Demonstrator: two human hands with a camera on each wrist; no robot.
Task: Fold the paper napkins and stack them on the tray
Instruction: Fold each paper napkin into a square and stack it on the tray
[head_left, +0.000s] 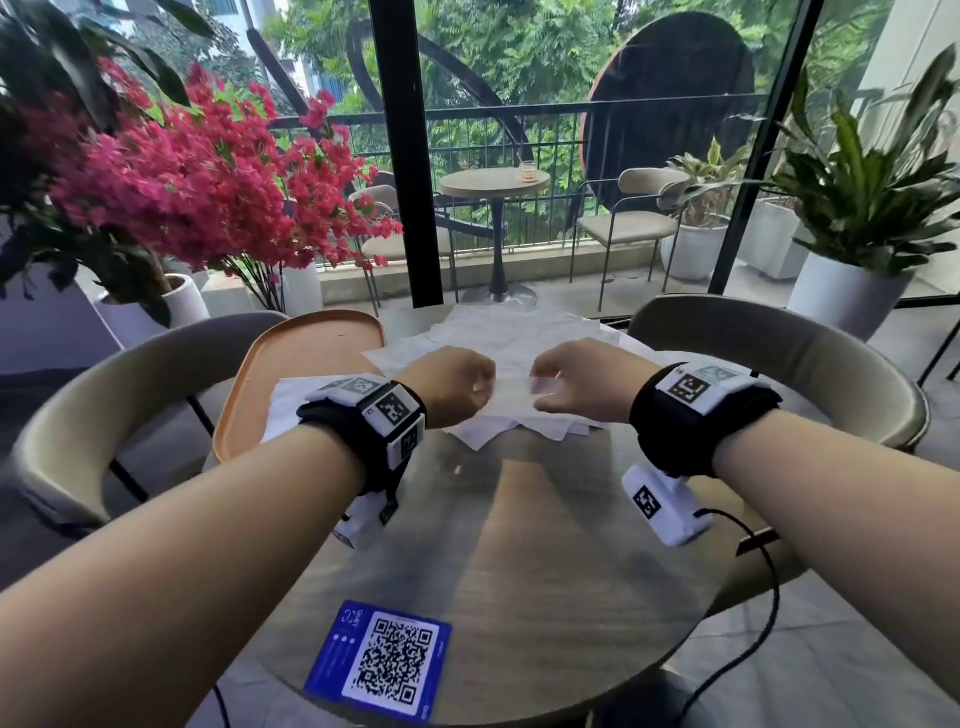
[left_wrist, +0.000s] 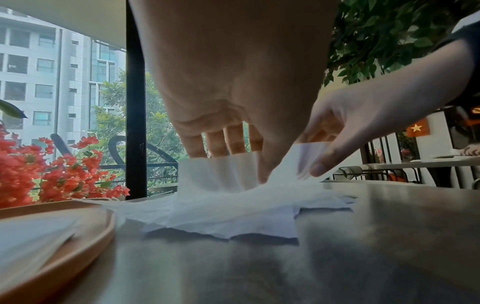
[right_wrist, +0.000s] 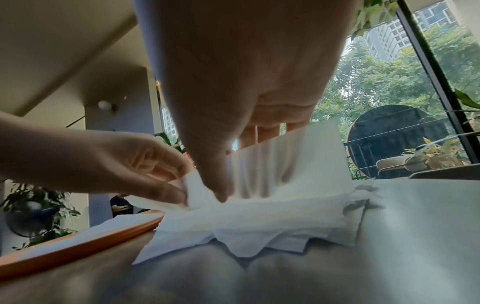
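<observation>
A loose pile of white paper napkins (head_left: 498, 332) lies on the round table, right of an orange tray (head_left: 291, 353). Both hands hover over the pile's near edge. My left hand (head_left: 457, 387) pinches the top napkin (left_wrist: 221, 174) between thumb and fingers, lifting its edge. My right hand (head_left: 563, 382) pinches the same napkin (right_wrist: 280, 164) at its right side, so the sheet stands partly raised and blurred. On the tray's near end lies a folded white napkin (head_left: 296, 400), seen also as the folded napkin (left_wrist: 31, 236) in the left wrist view.
The table (head_left: 519, 545) holds a blue QR-code card (head_left: 384, 660) near its front edge. Beige chairs (head_left: 789, 343) flank the table on both sides. A red-flowered plant (head_left: 197, 182) stands at the left, and glass doors stand behind the table.
</observation>
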